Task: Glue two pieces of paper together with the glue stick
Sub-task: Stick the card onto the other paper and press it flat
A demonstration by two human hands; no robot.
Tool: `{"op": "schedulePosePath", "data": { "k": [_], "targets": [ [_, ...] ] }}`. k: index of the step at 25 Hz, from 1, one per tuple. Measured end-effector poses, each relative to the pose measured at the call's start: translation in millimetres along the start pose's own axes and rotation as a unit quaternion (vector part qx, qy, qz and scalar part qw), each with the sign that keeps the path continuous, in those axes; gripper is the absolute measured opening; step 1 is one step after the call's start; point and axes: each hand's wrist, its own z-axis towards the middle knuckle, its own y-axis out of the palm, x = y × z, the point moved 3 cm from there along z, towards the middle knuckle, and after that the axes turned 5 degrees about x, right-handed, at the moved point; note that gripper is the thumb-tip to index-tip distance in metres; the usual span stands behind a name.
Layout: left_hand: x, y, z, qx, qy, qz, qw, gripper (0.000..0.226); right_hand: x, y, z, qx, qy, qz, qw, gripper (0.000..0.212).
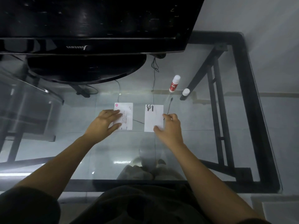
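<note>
Two white paper cards lie flat on a glass table (194, 126) near the middle of the frame, side by side with a gap between them. The left card (127, 110) carries a pink round mark at its upper corner and lines of small print too fine to read; the right card (153, 117) has a bold black figure at its top. The left hand (105, 122) lies on the left card, fingers spread flat across it and thumb at its lower edge, pressing rather than gripping. The right hand (169, 128) pinches the right card's right edge, thumb on top and fingers curled at the rim.

The glue stick (174, 84) stands uncapped in the upper right of the centre, a white tube with a red label, well apart from the cards. Its white cap (185, 92) stands just beside it.

The glass is clear and glossy, framed in black metal; floor tiles, thin cables and the person's feet show blurred through it. A glossy black monitor (90, 26) fills the upper left, cut off by the frame.
</note>
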Motion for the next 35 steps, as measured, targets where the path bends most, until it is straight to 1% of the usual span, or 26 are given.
{"op": "schedulePosePath", "data": {
  "k": [3, 8, 11, 13, 16, 19, 21, 25, 28, 32, 35],
  "targets": [
    [2.1, 3.8, 0.7, 0.005, 0.019, 0.033, 0.999, 0.042, -6.9, 5.3, -1.5, 0.026, 0.032, 0.001, 0.999, 0.066],
    [11.8, 10.3, 1.9, 0.014, 0.005, 0.052, 0.999, 0.041, -8.7, 4.5, 3.1, 0.026, 0.083, 0.084, 0.993, 0.076],
    [31.1, 18.4, 9.7, 0.008, 0.028, 0.052, 0.998, 0.042, 4.3, -6.1, 2.4, 0.026, 0.090, 0.129, 0.987, 0.077],
    [45.6, 24.9, 16.1, 0.000, 0.040, 0.049, 0.998, 0.042, 17.7, -16.6, 2.7, 0.040, 0.093, 0.116, 0.988, 0.076],
    [65.1, 35.0, 24.1, -0.001, 0.046, 0.043, 0.998, 0.042, 40.6, -33.8, 7.1, 0.061, 0.106, 0.051, 0.991, 0.078],
    [84.3, 46.8, 30.4, -0.007, 0.059, 0.041, 0.997, 0.043, 53.0, -44.8, 9.9, 0.058, 0.118, 0.031, 0.991, 0.083],
    [96.0, 54.4, 33.5, -0.012, 0.065, 0.034, 0.997, 0.043, 55.7, -48.4, 10.0, 0.052, 0.128, 0.026, 0.990, 0.088],
    [107.7, 62.9, 34.3, -0.002, 0.054, 0.017, 0.998, 0.044, 57.5, -51.8, 10.1, 0.052, 0.155, 0.058, 0.985, 0.094],
    [108.7, 65.2, 34.3, 0.007, 0.053, 0.017, 0.998, 0.044, 61.5, -55.1, 8.2, 0.048, 0.160, 0.067, 0.984, 0.092],
    [109.6, 67.4, 34.6, 0.012, 0.050, 0.020, 0.998, 0.043, 64.7, -61.1, 5.6, 0.072, 0.159, 0.010, 0.985, 0.087],
    [111.9, 69.6, 33.2, 0.022, 0.040, 0.015, 0.999, 0.043, 63.0, -59.4, 4.3, 0.076, 0.175, 0.022, 0.981, 0.084]
  ]
}}
